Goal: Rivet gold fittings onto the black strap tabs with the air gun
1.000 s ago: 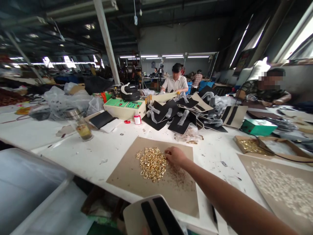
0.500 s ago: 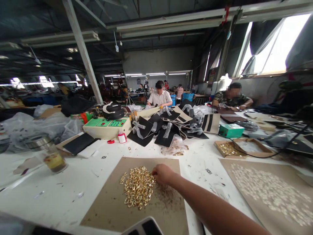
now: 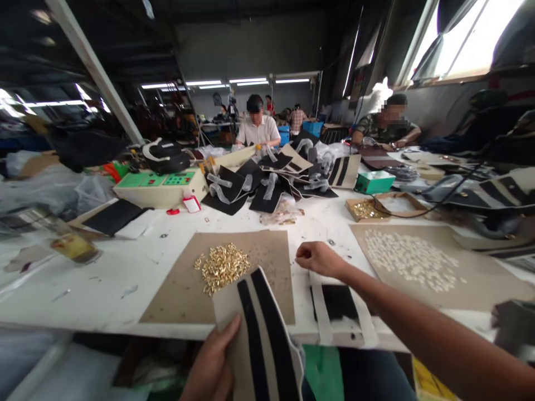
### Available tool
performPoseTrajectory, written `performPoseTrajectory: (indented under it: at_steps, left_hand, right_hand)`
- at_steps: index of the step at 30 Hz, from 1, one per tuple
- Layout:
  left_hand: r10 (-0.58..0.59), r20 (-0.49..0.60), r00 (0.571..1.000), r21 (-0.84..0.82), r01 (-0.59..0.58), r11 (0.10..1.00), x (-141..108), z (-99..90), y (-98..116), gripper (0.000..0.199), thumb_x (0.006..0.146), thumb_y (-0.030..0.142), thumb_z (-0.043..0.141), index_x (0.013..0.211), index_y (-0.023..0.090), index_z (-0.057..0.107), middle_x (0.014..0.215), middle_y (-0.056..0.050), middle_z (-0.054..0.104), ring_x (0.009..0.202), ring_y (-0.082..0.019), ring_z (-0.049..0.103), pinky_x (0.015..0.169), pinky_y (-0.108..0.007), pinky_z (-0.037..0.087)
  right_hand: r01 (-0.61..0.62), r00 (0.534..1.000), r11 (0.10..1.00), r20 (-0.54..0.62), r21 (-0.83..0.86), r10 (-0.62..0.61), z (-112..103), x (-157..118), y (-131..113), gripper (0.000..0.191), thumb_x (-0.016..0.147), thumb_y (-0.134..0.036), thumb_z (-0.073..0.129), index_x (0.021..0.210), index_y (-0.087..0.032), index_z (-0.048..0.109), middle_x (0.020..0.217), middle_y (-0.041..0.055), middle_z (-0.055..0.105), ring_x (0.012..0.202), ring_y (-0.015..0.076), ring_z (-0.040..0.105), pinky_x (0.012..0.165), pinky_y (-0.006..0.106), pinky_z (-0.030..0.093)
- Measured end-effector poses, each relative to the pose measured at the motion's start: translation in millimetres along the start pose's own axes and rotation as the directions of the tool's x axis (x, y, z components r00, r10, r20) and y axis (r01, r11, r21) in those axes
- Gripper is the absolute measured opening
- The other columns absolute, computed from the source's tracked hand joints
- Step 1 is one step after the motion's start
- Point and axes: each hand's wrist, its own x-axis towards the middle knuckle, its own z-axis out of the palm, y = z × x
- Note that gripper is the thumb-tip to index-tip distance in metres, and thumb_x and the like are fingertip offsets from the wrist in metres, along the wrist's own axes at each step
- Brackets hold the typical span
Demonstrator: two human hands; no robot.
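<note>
My left hand (image 3: pixel 215 359) grips a beige panel with black stripes (image 3: pixel 266 334) by its left side, thumb on the face, low in front of the table. My right hand (image 3: pixel 321 259) is closed in a pinch above the white tabletop; whatever sits between the fingertips is too small to make out. To its left, a heap of small shiny gold metal pieces (image 3: pixel 223 264) lies on a brown cardboard sheet (image 3: pixel 175 298). A black patch with pale strips across it (image 3: pixel 336 302) is on the table edge just below my right hand.
Many pale small pieces (image 3: pixel 412 259) cover another cardboard sheet at right. Behind are an open box of gold pieces (image 3: pixel 368 209), a green box (image 3: pixel 375 181), piled black panels (image 3: pixel 267 192) and a cream machine (image 3: pixel 161 186). A glass jar (image 3: pixel 75 245) stands left. Two people sit across.
My right hand has left the gold heap and moved right, off the cardboard sheet. My left hand has come into view with the striped panel raised higher. The camera view has tilted down.
</note>
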Motion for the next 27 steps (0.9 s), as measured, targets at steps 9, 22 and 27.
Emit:
performPoseTrajectory:
  at_steps: [9, 22, 27]
  left_hand:
    - [0.065, 0.277, 0.959, 0.166, -0.114, 0.98, 48, 39.2, -10, 0.051, 0.079, 0.035, 0.089, 0.122, 0.011, 0.074, 0.112, -0.015, 0.082, 0.099, -0.034, 0.08, 0.088, -0.04, 0.064]
    - [0.121, 0.296, 0.948, 0.187, -0.181, 0.965, 55, 40.6, -29, 0.049, 0.08, 0.039, 0.088, 0.118, 0.01, 0.075, 0.107, -0.016, 0.083, 0.09, -0.032, 0.08, 0.081, -0.039, 0.065]
    - [0.123, 0.279, 0.953, 0.197, -0.181, 0.964, 53, 41.2, -30, 0.048, 0.078, 0.041, 0.089, 0.113, 0.01, 0.077, 0.102, -0.016, 0.083, 0.088, -0.032, 0.08, 0.078, -0.039, 0.065]
  right_hand:
    - [-0.07, 0.997, 0.98, -0.04, -0.185, 0.063, -19, -84, 44, 0.011, 0.079, -0.019, 0.065, 0.086, -0.022, 0.073, 0.078, -0.0011, 0.071, 0.068, 0.0148, 0.061, 0.063, 0.025, 0.041]
    - [0.07, 0.975, 0.981, 0.22, -0.182, -0.028, -15, -94, 41, 0.016, 0.088, -0.02, 0.065, 0.098, -0.022, 0.078, 0.095, 0.0028, 0.073, 0.08, 0.0173, 0.065, 0.075, 0.027, 0.048]
    - [0.055, 0.973, 0.993, 0.229, -0.104, -0.03, -19, -95, 43, 0.02, 0.092, -0.023, 0.063, 0.103, -0.023, 0.08, 0.1, 0.0029, 0.075, 0.087, 0.0187, 0.068, 0.082, 0.029, 0.051]
